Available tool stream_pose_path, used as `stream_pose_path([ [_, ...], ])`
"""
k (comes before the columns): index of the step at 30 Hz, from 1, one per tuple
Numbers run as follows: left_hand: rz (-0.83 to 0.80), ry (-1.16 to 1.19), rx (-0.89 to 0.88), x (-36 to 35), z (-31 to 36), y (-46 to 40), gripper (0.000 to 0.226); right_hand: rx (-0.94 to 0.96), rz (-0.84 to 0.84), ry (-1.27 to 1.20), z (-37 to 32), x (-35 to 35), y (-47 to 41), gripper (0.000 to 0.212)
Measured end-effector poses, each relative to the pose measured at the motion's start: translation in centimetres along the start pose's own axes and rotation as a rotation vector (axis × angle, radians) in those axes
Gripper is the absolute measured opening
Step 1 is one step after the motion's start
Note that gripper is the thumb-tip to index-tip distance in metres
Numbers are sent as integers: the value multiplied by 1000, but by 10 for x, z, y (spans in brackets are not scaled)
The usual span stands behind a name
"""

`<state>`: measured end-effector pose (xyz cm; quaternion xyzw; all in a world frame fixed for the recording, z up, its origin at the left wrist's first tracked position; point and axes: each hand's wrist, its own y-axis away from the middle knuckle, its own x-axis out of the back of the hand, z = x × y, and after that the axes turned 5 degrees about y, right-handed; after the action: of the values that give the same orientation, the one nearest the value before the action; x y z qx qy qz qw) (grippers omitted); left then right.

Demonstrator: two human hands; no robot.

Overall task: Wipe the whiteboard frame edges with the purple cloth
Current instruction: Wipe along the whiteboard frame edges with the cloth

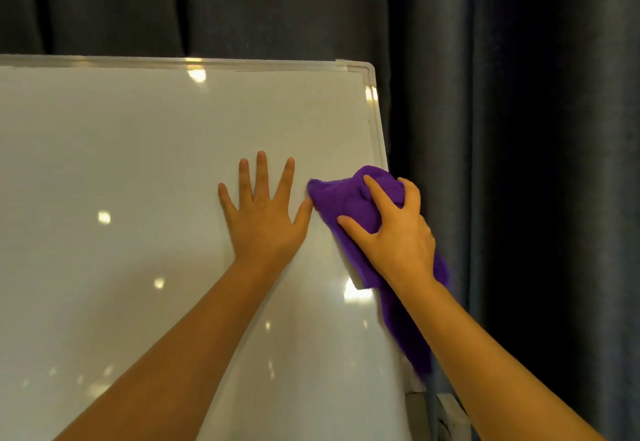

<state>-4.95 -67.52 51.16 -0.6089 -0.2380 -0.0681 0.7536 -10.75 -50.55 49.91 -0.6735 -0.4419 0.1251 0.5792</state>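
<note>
The whiteboard [138,163] fills the left and centre of the head view, with a silver frame along its top edge [207,62] and right edge [375,122]. My right hand [398,232] grips the purple cloth [346,201] and presses it over the right frame edge, about halfway down; part of the cloth hangs below my wrist along that edge. My left hand [263,212] lies flat on the board surface with fingers spread, its thumb touching the cloth's left corner. The frame section under the cloth is hidden.
Dark grey curtains [519,129] hang behind and to the right of the board. A pale stand part [446,409] shows below the board's right edge. Ceiling lights reflect as bright spots on the glossy surface.
</note>
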Motion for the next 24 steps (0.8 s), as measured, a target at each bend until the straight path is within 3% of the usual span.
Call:
stream_pose_path([
  [9,-67,25,-63,3,4,126,75,-93,-9,-16,20,4,113,74],
  [16,-81,-3,-59,5,12,154,74,-74,30,-13,17,16,117,73],
  [24,-60,-38,-69,0,9,170,72,-89,-11,6,-1,16,37,68],
])
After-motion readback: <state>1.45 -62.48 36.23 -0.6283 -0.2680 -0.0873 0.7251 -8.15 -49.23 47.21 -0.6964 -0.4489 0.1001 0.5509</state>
